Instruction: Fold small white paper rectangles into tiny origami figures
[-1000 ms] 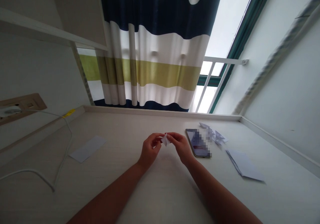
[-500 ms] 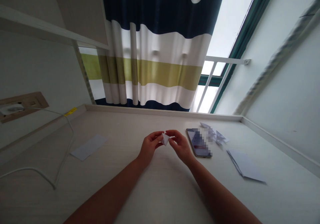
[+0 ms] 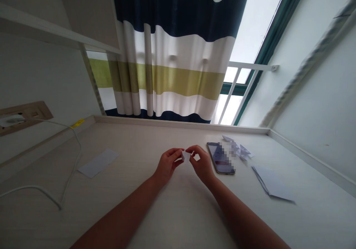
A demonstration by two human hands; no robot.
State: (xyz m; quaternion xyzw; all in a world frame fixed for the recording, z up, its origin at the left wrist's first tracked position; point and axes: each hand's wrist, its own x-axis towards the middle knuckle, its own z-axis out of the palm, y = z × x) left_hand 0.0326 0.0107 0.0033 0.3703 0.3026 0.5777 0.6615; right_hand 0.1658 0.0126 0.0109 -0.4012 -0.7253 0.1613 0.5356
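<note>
A small folded piece of white paper [image 3: 186,156] is held up between my two hands, above the middle of the desk. My left hand [image 3: 168,164] pinches its left side between thumb and fingers. On the other side, my right hand [image 3: 200,162] grips the right edge with thumb and fingertips, the fingers curved into a loop. The exact folds are too small to make out. Right of my right hand lies a phone [image 3: 221,160], its screen partly blurred out.
Several folded white paper pieces [image 3: 244,151] lie beyond the phone. A stack of white paper sheets [image 3: 274,185] is at the right, a single paper strip [image 3: 98,163] at the left. A white cable [image 3: 75,167] runs from the wall socket across the desk [image 3: 178,219], which has a raised rim.
The folded paper has turned, from a pointed shape to a more squared one. My right fingers have shifted their grip and now bow outward; the left hand has barely moved.
</note>
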